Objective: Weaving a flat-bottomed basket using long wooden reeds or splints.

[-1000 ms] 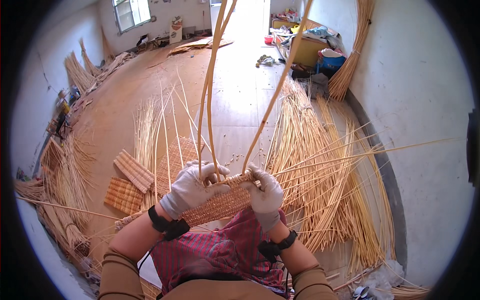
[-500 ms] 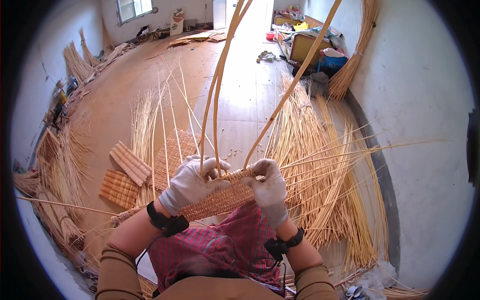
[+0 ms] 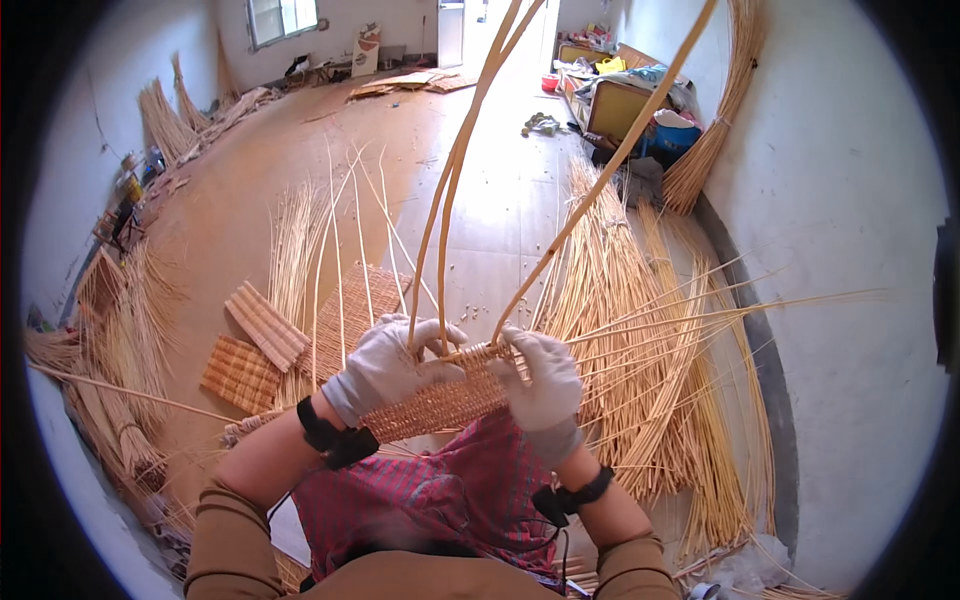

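Note:
A woven wicker panel lies across my lap, its bound top edge facing up. My left hand, in a pale work glove, is closed on that edge beside two thick upright rods. At the right end of the edge, my right hand, also gloved, pinches with thumb and fingers, close to the base of a single thick rod that leans up to the right. Several thin wicker strands stand up behind my left hand. What exactly lies under the fingertips is partly hidden.
Bundles of long wicker rods lie on the floor at right, some tips reaching toward the wall. At left are small woven pieces, a larger woven mat and more bundles. A cluttered bench stands far right.
My right hand has shifted slightly and turned, its fingers now over the panel's edge. My left hand keeps its hold. The whole view has shifted a little, the rods appearing farther right.

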`<state>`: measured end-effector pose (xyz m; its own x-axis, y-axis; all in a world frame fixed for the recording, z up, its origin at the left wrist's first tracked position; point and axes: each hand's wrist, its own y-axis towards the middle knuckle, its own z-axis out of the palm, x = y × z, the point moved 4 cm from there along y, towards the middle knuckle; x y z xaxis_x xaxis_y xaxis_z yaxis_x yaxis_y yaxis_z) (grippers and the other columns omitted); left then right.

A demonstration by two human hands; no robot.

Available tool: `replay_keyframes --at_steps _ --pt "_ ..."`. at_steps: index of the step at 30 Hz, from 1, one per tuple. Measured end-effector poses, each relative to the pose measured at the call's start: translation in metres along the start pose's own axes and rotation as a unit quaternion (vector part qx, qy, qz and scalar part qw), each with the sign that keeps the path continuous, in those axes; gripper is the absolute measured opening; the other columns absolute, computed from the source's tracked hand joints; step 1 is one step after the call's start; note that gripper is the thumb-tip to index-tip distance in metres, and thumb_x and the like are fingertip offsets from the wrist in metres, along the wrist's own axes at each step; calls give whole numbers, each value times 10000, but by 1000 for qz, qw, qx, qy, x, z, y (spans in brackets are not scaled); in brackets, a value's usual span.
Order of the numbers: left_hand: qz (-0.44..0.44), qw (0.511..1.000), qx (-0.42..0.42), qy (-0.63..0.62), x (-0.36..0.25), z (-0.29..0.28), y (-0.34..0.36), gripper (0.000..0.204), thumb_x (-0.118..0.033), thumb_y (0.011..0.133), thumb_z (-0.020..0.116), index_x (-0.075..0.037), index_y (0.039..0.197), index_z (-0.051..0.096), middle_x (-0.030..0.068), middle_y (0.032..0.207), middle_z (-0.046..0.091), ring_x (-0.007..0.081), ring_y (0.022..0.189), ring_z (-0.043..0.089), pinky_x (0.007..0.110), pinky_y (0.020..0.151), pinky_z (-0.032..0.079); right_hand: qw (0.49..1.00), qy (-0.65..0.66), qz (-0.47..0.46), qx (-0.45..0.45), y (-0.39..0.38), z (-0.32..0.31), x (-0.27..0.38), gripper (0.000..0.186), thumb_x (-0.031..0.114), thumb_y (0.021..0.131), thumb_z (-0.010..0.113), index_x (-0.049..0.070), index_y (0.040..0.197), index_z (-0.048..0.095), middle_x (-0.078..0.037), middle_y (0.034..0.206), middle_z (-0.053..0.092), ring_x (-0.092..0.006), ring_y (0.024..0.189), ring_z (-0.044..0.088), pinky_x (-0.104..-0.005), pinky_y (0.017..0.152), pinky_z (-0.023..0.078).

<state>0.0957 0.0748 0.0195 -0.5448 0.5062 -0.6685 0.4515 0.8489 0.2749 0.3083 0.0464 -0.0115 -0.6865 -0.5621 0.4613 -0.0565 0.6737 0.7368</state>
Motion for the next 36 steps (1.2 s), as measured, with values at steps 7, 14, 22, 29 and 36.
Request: replay_keyframes --at_steps 7,14,22,29,36 --pt "87 993 -69 50 -12 6 5 467 -409 816 848 -133 1161 697 115 713 646 307 669 631 412 664 488 952 288 -24 105 113 -45 82 731 306 975 714 33 1554 360 -166 1224 698 -196 1130 678 -285 782 578" --pt "72 990 -55 112 18 14 8 448 -347 810 861 -119 1159 697 131 704 625 299 638 607 408 630 474 858 497 -50 123 116 -14 68 770 391 999 669 111 1581 250 -136 1059 682 -229 1067 682 -313 767 582" --pt "-75 997 13 -2 -17 7 7 371 -152 806 875 -104 1139 719 45 1029 683 182 967 682 311 842 541 811 524 255 -48 26 -4 -77 192 43 1055 497 92 1238 529 -49 927 673 -163 861 727 -219 564 494" --pt "58 997 -45 2 -24 5 21 235 -221 827 873 -85 949 725 13 925 665 101 792 581 288 700 480 762 568 296 -94 7 0 -67 142 202 1075 555 131 1197 542 -51 890 680 -159 837 738 -167 443 429" --pt "-125 988 37 -86 -21 21 38 311 -325 913 791 -35 854 697 -7 728 638 69 697 549 274 636 457 762 573 278 -119 0 4 -68 169 215 1072 563 127 1212 526 -57 910 680 -203 904 733 -208 515 504"
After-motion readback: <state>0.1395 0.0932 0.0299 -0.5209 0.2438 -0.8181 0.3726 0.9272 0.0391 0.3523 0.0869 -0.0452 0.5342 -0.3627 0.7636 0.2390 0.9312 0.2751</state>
